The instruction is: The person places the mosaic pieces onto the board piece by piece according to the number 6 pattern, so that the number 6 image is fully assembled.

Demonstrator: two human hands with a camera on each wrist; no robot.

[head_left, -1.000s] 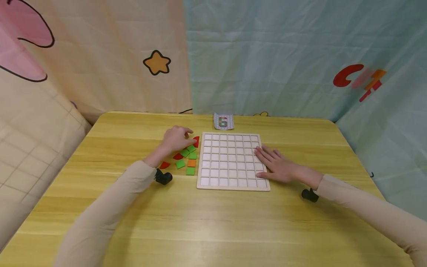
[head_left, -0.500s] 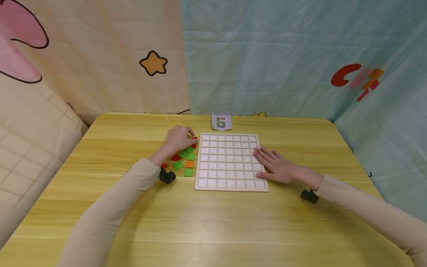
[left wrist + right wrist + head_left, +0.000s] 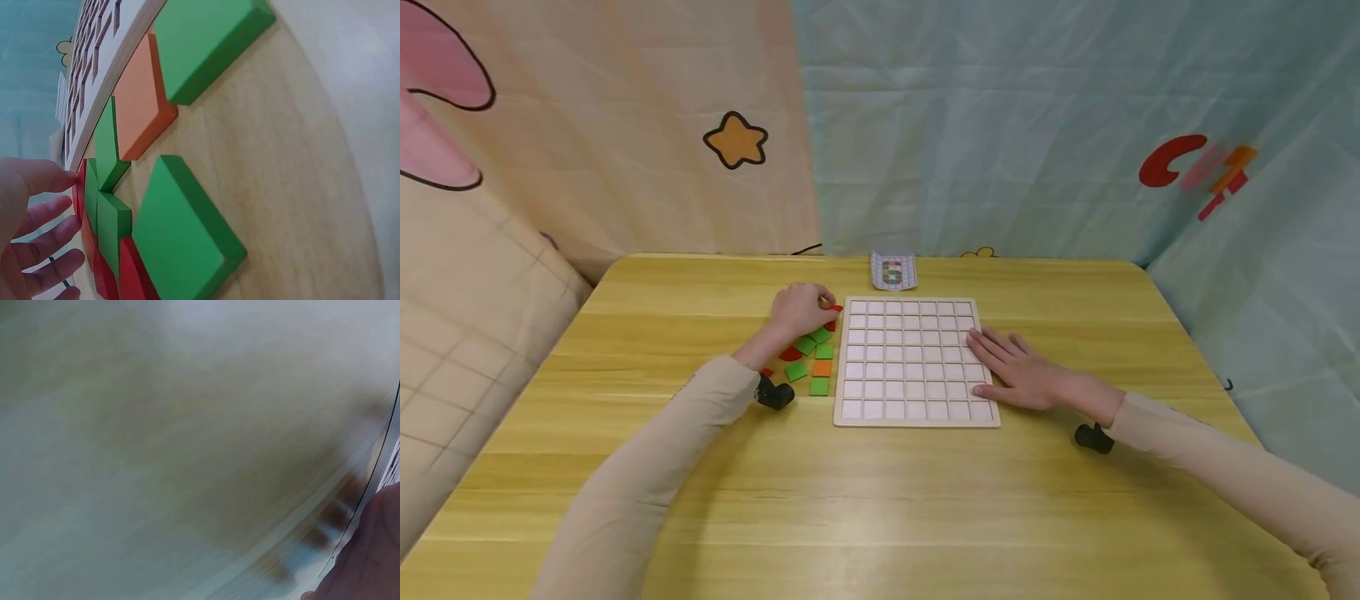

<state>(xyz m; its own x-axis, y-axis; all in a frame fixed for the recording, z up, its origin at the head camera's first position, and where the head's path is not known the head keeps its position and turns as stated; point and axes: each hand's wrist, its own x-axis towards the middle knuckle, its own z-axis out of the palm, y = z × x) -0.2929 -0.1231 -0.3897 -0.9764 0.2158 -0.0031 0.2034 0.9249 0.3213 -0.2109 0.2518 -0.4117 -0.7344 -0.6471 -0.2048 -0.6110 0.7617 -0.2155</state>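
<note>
My left hand point(image 3: 799, 310) pinches a red rounded tile point(image 3: 835, 308) between thumb and fingers, just left of the board's upper left corner. In the left wrist view the red tile shows edge-on at the thumb tip. The white grid board point(image 3: 917, 422) lies flat with bare cells. Flat on its right edge rests my right hand point(image 3: 1018, 373), fingers spread and straight. Below the left hand lie several green tiles point(image 3: 819, 387), an orange square tile point(image 3: 822, 368) and more red tiles point(image 3: 791, 354), some partly hidden.
A small card point(image 3: 893, 272) with a coloured grid figure lies behind the board, its edge curled. The wooden table point(image 3: 880, 500) ends at hanging printed curtains point(image 3: 985, 125) behind and at the sides. Each wrist wears a black camera mount point(image 3: 775, 393).
My left fingers have closed on the red tile and tilted it up off the table, showing another red tile beneath. The head view has shifted slightly. The right hand stays on the board.
</note>
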